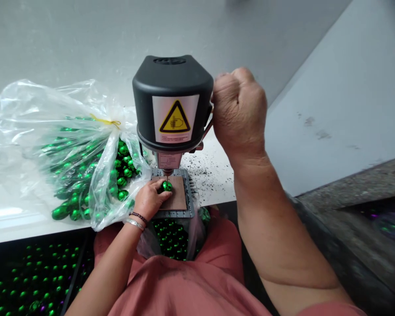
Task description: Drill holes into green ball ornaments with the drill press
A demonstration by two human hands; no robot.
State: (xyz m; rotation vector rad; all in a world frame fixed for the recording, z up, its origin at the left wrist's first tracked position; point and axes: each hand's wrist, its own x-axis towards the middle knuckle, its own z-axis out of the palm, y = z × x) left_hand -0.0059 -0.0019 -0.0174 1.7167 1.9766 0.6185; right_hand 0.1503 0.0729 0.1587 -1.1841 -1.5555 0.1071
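Observation:
My left hand [149,198] pinches a shiny green ball [166,186] between thumb and fingers. It holds the ball on a brown board [178,199] that lies on the grey base plate [189,206] of a bench drill press. The thin drill bit [167,178] comes down at the top of the ball; whether it has entered I cannot tell. High at the right side of the black drill head [173,87], my right hand [238,112] is closed in a fist around the feed lever [208,128], whose grip is hidden by the fingers.
A clear plastic bag [102,193] of green balls, with a yellow tie [105,120], lies on the white table [213,171] at left. Dark shavings [204,164] litter the tabletop. More green balls [171,237] fill a bag below the base, and others [33,272] lie lower left.

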